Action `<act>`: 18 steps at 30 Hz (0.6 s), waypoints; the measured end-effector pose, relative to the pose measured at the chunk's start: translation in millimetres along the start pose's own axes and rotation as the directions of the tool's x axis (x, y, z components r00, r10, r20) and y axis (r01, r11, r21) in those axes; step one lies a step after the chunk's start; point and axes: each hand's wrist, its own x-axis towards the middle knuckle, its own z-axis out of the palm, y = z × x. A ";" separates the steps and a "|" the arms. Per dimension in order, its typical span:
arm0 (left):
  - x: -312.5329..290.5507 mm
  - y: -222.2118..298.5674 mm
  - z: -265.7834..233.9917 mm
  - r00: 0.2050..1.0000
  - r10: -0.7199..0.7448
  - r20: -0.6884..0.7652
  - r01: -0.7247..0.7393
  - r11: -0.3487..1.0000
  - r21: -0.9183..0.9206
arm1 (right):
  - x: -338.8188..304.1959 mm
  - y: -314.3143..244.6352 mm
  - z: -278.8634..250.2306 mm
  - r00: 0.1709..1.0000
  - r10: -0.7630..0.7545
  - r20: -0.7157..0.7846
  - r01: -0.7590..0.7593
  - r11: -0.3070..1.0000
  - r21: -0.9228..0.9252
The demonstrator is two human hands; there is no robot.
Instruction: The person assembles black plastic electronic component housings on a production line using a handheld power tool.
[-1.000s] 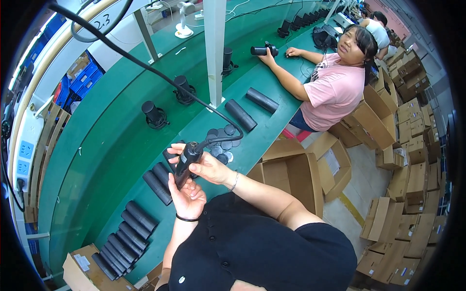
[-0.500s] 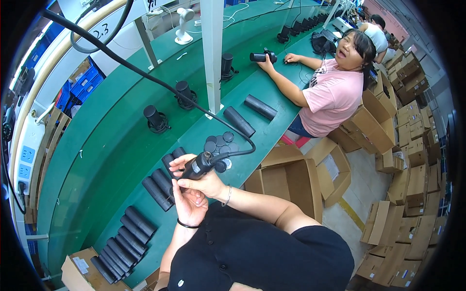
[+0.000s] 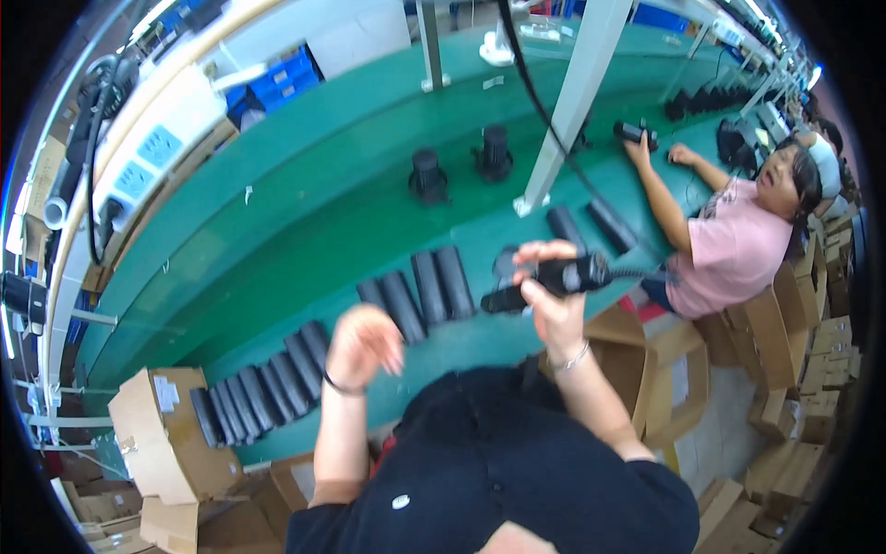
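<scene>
My right hand (image 3: 556,309) is wrapped around a black corded handheld tool (image 3: 574,275), its cable running off to the right. The tool is held level above the green bench. To the left, my left hand (image 3: 363,346) hovers over the bench with loosely bent, somewhat blurred fingers; I see nothing in it. Close by it lie black cylindrical tubes (image 3: 403,305), and two more tubes (image 3: 443,283) sit between my hands. Farther left, a row of black tubes (image 3: 263,392) lies side by side. Small black discs (image 3: 506,263) are partly hidden behind my right hand.
A white post (image 3: 572,106) rises from the green bench (image 3: 305,268). Black upright units (image 3: 427,175) stand in the sunken channel behind. An open cardboard box (image 3: 152,434) is at the left end. At right, a person (image 3: 743,240) in pink holds a black device; cartons (image 3: 784,351) surround them.
My hands have parted: the left has moved away from the tool toward the tubes, while the right still grips it. The tool has swung to lie level. The whole view has turned.
</scene>
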 end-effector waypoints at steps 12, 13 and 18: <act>32.9 -120.2 -185.0 0.489 0.352 -0.798 0.743 0.310 0.593 | -11.5 -12.0 3.0 0.989 0.052 0.137 -0.025 0.982 -0.188; 36.2 -119.4 -184.3 0.497 0.346 -0.796 0.739 0.312 0.597 | -12.5 -14.7 5.1 0.987 0.028 0.161 0.009 0.974 -0.225; 34.2 -118.6 -199.2 0.628 0.280 -0.726 0.615 0.394 0.683 | -18.5 -17.0 19.5 0.985 0.066 0.161 0.003 0.919 -0.395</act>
